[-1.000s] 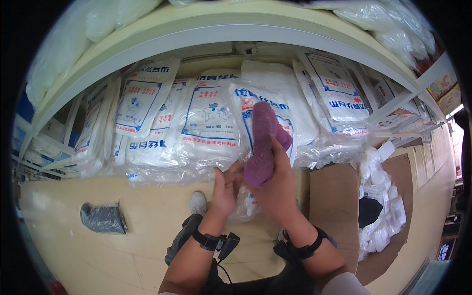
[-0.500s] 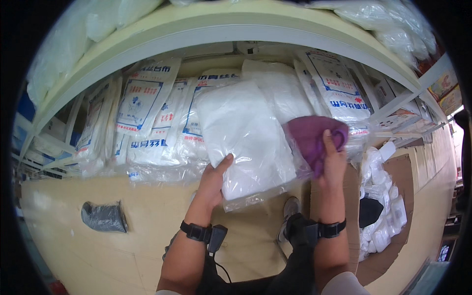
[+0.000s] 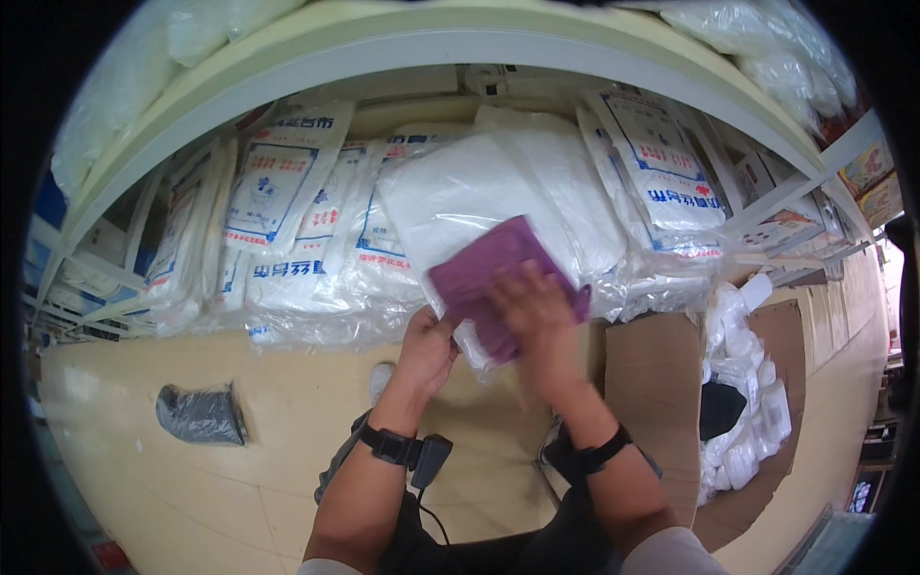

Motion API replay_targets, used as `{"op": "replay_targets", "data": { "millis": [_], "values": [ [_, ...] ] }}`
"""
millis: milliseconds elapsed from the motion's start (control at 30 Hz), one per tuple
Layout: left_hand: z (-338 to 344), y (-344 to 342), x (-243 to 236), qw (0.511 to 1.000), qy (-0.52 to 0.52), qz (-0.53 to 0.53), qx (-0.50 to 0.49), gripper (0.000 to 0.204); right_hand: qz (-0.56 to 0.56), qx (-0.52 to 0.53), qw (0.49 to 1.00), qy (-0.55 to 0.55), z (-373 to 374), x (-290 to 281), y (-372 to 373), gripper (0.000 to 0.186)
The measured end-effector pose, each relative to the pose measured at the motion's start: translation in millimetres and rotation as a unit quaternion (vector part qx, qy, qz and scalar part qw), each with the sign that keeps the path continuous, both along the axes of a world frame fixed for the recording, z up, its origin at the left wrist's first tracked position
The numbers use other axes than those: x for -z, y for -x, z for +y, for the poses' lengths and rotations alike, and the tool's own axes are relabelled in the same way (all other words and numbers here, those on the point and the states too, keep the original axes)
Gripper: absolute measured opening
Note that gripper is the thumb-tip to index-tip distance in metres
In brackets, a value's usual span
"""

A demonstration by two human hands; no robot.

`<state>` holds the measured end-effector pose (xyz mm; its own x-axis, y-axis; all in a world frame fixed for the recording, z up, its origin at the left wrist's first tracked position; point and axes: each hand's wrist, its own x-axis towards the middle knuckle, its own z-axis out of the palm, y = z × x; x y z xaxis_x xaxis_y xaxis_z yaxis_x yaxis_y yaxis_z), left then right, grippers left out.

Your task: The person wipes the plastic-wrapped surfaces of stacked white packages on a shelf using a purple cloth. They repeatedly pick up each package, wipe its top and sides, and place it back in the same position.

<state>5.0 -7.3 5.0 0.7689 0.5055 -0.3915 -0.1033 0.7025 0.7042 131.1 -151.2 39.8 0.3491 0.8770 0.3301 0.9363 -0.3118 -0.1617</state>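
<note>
My left hand (image 3: 428, 353) is closed on the lower left edge of a flat white package (image 3: 465, 187) in clear plastic. The package is tilted, its upper part resting against the bags on the shelf. Over its lower half lies a purple cloth (image 3: 479, 264), spread out and creased. My right hand (image 3: 537, 321), slightly blurred, is on top of the cloth, its fingers bent onto it and pressing it against the package. The cloth hides the package's lower middle.
Printed white plastic bags (image 3: 278, 182) line the shelf, with more clear-wrapped goods on the shelf above (image 3: 460, 53). An open cardboard box (image 3: 652, 402) with white plastic items stands at the right. On the floor at the left lies a dark wrapped packet (image 3: 201, 414).
My right hand has brought the purple cloth leftward from beside the package onto its front, where it has spread out. My left hand still holds the package's edge.
</note>
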Motion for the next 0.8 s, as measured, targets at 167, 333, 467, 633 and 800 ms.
{"op": "replay_targets", "data": {
  "millis": [167,333,467,633,800],
  "values": [
    [12,-3,-9,0.999,0.019,-0.004,-0.033,0.037,0.103,0.161,0.970,-0.149,-41,4,-64,0.065],
    [9,7,14,0.982,0.142,-0.094,0.080,0.066,0.237,0.217,0.878,-0.356,-29,-17,-51,0.041],
    [-9,-4,-13,0.972,0.180,-0.092,0.123,0.067,0.112,0.050,0.935,-0.333,-12,-25,-2,0.044],
    [-3,16,23,0.992,-0.065,-0.087,0.068,0.051,0.029,-0.098,0.993,-0.065,5,13,52,0.067],
    [12,0,-8,0.995,0.091,-0.012,0.035,0.055,0.039,0.035,0.991,-0.122,-38,43,-36,0.077]
  ]
}}
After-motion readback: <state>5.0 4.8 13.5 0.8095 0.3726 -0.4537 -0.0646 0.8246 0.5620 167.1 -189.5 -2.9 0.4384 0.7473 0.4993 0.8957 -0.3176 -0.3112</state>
